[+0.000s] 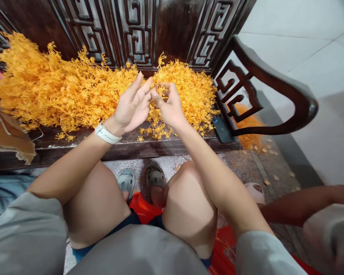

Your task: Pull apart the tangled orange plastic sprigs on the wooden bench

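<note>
My left hand [134, 106] is stretched out with the palm turned up and the thumb apart, its fingertips close to those of my right hand. My right hand [172, 107] has its thumb and fingers bent together around a small orange plastic flower sprig [160, 90]. Both hands are over a wooden bench [126, 152]. Behind and left of them lies a long heap of orange plastic flower sprigs [71, 89], and a second heap [192, 84] lies on the right. A few loose pieces [157, 130] lie below my hands.
A phone [222, 129] lies beside the bench's curved armrest [298, 110]. A torn cardboard box [8, 131] stands at the left. More orange pieces [245, 128] are on the floor beyond the armrest. Another person's arm [304, 204] shows at the lower right, near red material [223, 252].
</note>
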`<state>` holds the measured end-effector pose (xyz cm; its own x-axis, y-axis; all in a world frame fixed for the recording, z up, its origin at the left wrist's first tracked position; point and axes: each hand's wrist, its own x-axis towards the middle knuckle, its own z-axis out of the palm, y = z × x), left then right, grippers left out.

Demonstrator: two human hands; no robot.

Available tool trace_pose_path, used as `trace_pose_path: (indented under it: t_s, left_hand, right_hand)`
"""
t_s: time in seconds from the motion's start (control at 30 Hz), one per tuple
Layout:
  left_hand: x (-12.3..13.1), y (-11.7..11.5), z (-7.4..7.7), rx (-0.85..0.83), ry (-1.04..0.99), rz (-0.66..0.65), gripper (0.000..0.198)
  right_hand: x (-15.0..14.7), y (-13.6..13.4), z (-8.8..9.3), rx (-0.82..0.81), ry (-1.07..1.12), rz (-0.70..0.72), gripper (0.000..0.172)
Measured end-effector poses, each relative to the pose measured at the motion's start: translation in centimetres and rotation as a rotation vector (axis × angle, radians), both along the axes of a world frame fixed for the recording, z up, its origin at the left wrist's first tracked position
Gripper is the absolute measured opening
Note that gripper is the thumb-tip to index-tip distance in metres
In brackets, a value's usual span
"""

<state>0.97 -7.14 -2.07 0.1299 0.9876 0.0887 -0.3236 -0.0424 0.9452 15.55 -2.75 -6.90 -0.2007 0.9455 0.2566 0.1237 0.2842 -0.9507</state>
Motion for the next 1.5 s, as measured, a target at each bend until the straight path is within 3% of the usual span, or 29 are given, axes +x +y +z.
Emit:
trace_pose_path:
  t_s: [0.13,0.23,0.33,0.43,0.67,0.77,0.87,1.03,1.23,1.33,1.5]
  left_hand:
    - [-1.0,1.0,-0.4,-0.076,-0.074,-0.051,0.046]
    - [-1.3,2.0,-1.6,-0.045,-0.039,-0.02,0.035]
    - [-1.3,2.6,-2.7,-0.002,0.008,-0.019,0.037]
    - [-0.9,2.6,-3.2,0.03,0.029,-0.008,0.034]
    - [-0.9,2.4,-3.2,-0.046,0.111,0.128,0.013]
    - [-1.4,2.4,-2.9,-0.088,0.088,0.085,0.027]
    - [-1.6,2.1,-2.3,-0.108,0.078,0.038,0.035]
    - [-0.8,1.4,-1.3,-0.073,0.099,0.062,0.013]
    - [-0.7,1.6,-1.9,-0.032,0.179,0.033,0.016]
    - [-0.8,1.6,-2.1,-0.004,0.216,0.015,0.014]
    - [-0.7,1.5,-2.0,0.009,0.22,0.091,0.013]
  right_hand:
    - [1.2,-0.4,0.7,-0.103,0.071,0.089,0.05]
    - [1.7,-1.2,1.7,-0.159,0.114,0.162,0.042]
    - [1.5,-1.7,2.3,-0.189,0.11,0.214,0.035]
    - [1.0,-1.7,2.0,-0.159,0.046,0.234,0.041]
    - [0.6,-1.7,0.6,-0.026,-0.139,0.218,0.087]
    - [0.6,-2.1,0.9,0.036,-0.193,0.192,0.095]
    - [0.5,-2.0,1.1,0.045,-0.183,0.155,0.093]
    - [0.7,-0.9,0.6,-0.006,-0.111,0.119,0.076]
    - [0.3,-0.8,0.9,-0.064,-0.047,0.176,0.06]
    - [0.0,-1.4,1.1,-0.065,-0.024,0.203,0.063]
    - [-0.5,-2.3,1.3,-0.063,0.01,0.236,0.085]
